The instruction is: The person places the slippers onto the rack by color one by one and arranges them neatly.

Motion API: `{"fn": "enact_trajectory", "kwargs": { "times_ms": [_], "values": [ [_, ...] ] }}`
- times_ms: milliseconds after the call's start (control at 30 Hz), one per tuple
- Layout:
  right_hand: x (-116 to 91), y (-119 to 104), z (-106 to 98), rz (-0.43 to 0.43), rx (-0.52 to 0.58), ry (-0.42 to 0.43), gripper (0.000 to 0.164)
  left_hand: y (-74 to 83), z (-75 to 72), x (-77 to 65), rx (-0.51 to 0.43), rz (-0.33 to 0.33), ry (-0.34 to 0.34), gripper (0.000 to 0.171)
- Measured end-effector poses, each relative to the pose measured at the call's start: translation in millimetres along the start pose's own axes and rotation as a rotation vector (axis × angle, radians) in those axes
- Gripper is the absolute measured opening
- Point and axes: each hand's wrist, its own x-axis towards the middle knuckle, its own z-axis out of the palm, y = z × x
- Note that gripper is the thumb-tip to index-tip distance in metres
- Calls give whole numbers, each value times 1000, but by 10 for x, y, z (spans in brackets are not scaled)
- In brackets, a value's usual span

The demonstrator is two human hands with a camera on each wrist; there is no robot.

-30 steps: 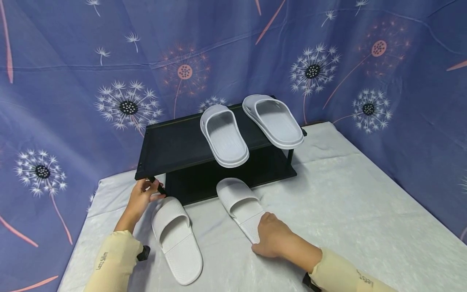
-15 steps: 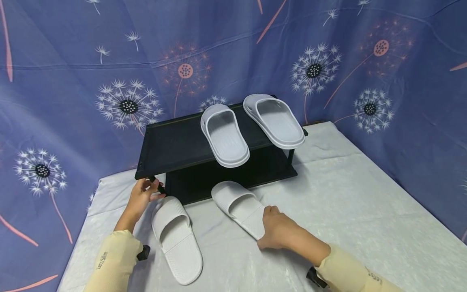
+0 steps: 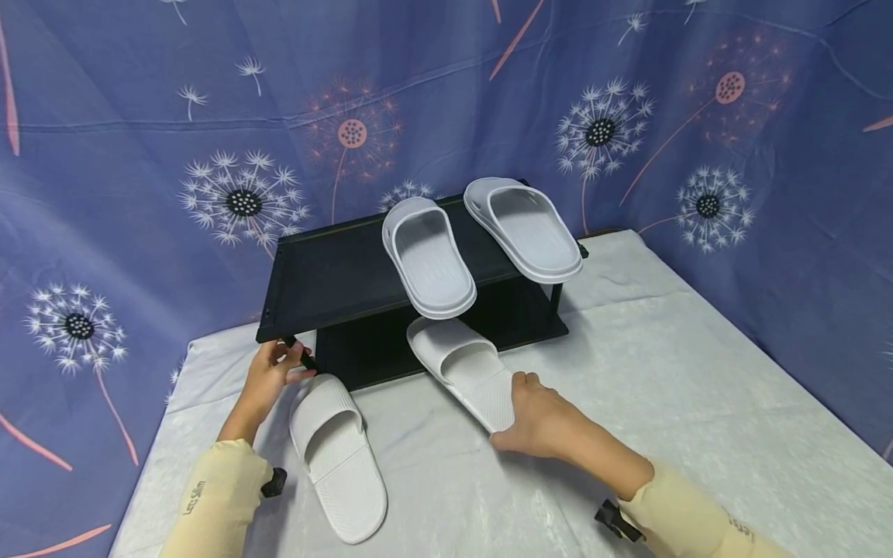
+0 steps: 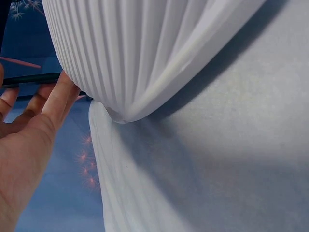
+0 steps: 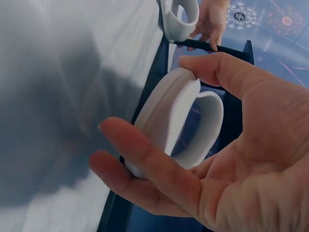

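Note:
My right hand (image 3: 540, 418) grips the heel end of a white slide sandal (image 3: 481, 387). In the right wrist view, the thumb lies on one edge of the sandal (image 5: 166, 113) and the fingers on the other. Its strap end points at the gap between the two shelves of the black shoe rack (image 3: 328, 275). My left hand (image 3: 272, 372) holds the rack's front left post (image 3: 301, 355). Beside that hand a second white slide sandal (image 3: 342, 465) lies on the cloth, and its ribbed strap (image 4: 120, 53) fills the upper left wrist view.
Two pale grey clogs, one left (image 3: 436, 267) and one right (image 3: 533, 236), stand on the top shelf with heels overhanging the front. White cloth (image 3: 684, 387) covers the table. A blue dandelion-patterned curtain (image 3: 446, 93) hangs behind.
My right hand has lifted the sandal and moved it right and towards the rack; its toe now overlaps the lower shelf opening. The left hand has stayed on the post.

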Motion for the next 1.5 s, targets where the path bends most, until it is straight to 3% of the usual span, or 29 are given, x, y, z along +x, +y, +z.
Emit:
{"fn": "enact_trajectory", "kwargs": {
  "times_ms": [233,633,867,1500],
  "values": [
    [93,43,-82,29,4,64,93,-96,-28,37,14,12,1,45],
    [318,133,-204,32,27,121,96,-76,-25,25,3,3,9,42],
    [492,189,-260,35,20,97,104,-62,-17,19,1,7,13,39],
    [900,275,-310,87,61,77,102,-62,-19,16,-7,-9,9,41]
  ]
}}
